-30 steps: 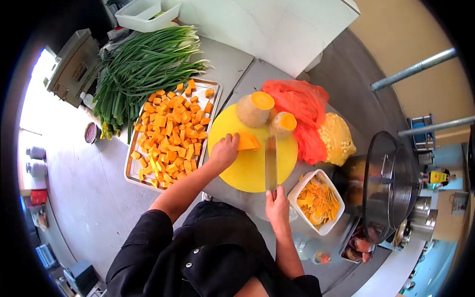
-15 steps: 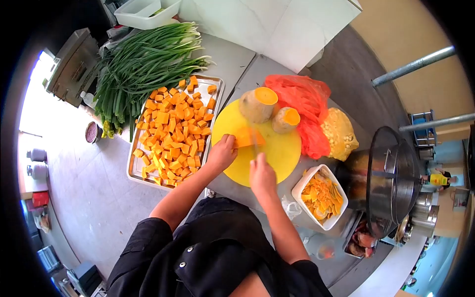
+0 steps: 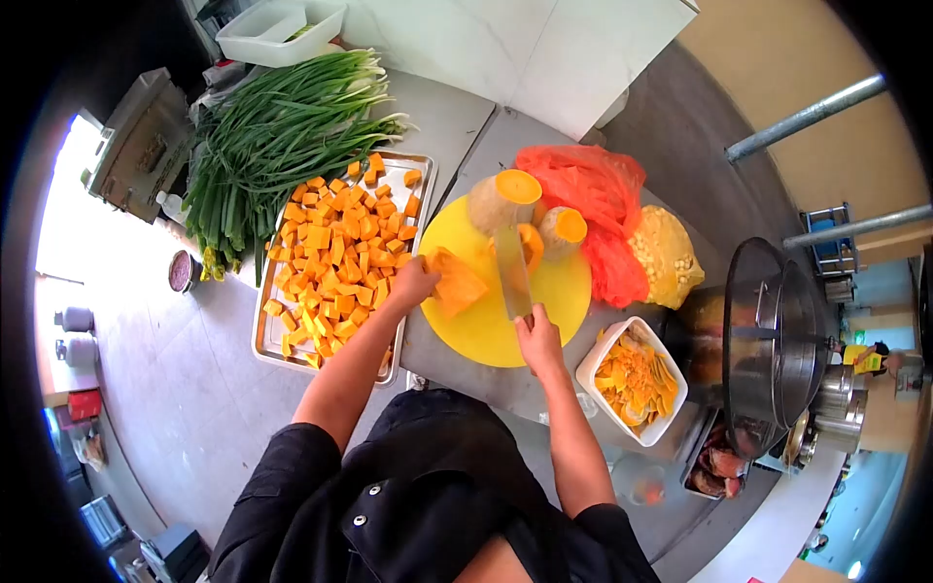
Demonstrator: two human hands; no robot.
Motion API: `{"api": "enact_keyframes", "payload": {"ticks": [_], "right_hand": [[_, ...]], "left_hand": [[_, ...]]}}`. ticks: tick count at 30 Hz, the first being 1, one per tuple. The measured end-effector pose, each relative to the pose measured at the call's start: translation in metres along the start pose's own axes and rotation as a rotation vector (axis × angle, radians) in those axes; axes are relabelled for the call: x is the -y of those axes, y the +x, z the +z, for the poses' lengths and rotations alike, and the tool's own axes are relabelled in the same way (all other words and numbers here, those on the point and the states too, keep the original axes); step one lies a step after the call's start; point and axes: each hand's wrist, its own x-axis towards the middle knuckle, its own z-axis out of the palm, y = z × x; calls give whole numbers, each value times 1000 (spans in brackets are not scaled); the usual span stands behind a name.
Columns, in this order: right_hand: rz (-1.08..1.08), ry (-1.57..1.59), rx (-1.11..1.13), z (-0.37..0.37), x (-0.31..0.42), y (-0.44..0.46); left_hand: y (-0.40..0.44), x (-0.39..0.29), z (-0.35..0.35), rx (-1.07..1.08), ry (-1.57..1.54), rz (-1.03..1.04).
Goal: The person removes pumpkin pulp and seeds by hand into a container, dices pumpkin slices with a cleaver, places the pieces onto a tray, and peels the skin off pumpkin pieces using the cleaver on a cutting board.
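My left hand [image 3: 415, 284] is closed on a peeled orange pumpkin piece [image 3: 457, 282] at the left of the round yellow cutting board [image 3: 466, 340]. The handle of a broad-bladed knife [image 3: 512, 274] is in my right hand [image 3: 539, 340]. Its blade shows flat side up over the board, apart from the held piece. Behind the blade is another cut orange piece [image 3: 532, 248], partly hidden. Two unpeeled pumpkin chunks, a larger chunk [image 3: 503, 201] and a smaller chunk [image 3: 563, 233], stand at the board's far edge with orange cut faces upward.
Left of the board, a metal tray [image 3: 260, 335] bears many pumpkin cubes [image 3: 340, 253]. Beyond lie green onions [image 3: 282, 146]. At right are a red plastic bag [image 3: 612, 223], pumpkin seed pulp [image 3: 666, 257], a white tub [image 3: 677, 418] of peelings and a large dark pot [image 3: 705, 335]. A person [image 3: 863, 358] stands far right.
My left hand has moved left with the pumpkin piece. My right hand has shifted right and down, and the knife blade has turned broadside. A separate piece now shows behind it.
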Motion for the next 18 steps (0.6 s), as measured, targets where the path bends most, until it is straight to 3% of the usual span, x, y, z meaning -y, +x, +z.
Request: {"api": "enact_keyframes", "payload": {"ticks": [3,7,11,15,18], "right_hand": [[-43,-41,-5,-11,14,-18],[-115,-128,43,-21,47,-41],[-208,-116,-50,-2,85,-59],[-89,-310,130,74,30,-38],[-149,-319,85,85,21,-27]], "left_hand": [[-7,5,15,152,169,48],[-19,6,21,37,30,-41],[-55,-6,12,74,-81,-161],[-47,35,42,-71,-85,-92],[-57,23,31,-47,24,-74]]}}
